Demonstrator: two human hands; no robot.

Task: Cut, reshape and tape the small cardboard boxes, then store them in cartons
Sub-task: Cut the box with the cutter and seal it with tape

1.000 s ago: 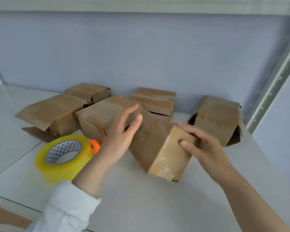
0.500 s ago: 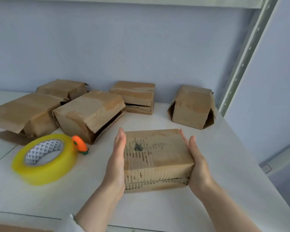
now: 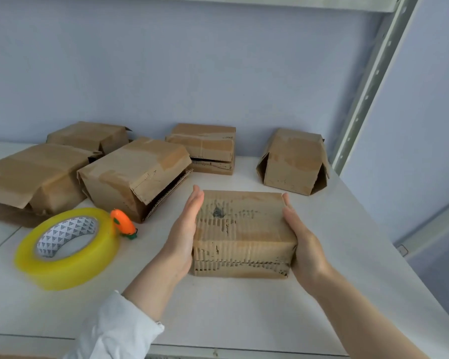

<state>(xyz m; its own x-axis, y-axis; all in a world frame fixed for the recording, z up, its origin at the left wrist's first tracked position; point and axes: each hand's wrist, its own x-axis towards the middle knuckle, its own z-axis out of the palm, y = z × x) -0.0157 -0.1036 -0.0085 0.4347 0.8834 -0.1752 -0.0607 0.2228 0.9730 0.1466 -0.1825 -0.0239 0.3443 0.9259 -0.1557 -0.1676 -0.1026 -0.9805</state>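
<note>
The small cardboard box [image 3: 241,229] sat at the middle of the desk [image 3: 244,312], toward its front edge, and as far as I could tell its base rested on the surface. Its outer paper was torn away on the top and front, baring the corrugated ribs, and a ragged seam ran along the lower front. The left hand [image 3: 184,237] and right hand [image 3: 301,242] pressed flat against its two ends. The fingers [image 3: 197,200] were straight and laid along the card, released rather than curled round anything, so the box was squeezed between the palms.

That was where I saw the risk. Card so stripped looked weak, and a hard squeeze from both ends could buckle the walls inward or split the seam instead of squaring it. With only flat palms on it, a lift could let the box slip out and drop.

Just left lay the orange cutter [image 3: 123,224] beside the yellow tape roll [image 3: 68,247]; the white sleeve [image 3: 119,330] swinging across might knock either toward the front edge. Behind, the open-flapped box [image 3: 135,174] hung its flap near the left hand, easy to snag. The right-hand box [image 3: 293,161] stood close to the desk's side edge, by the metal shelf upright [image 3: 368,81].
</note>
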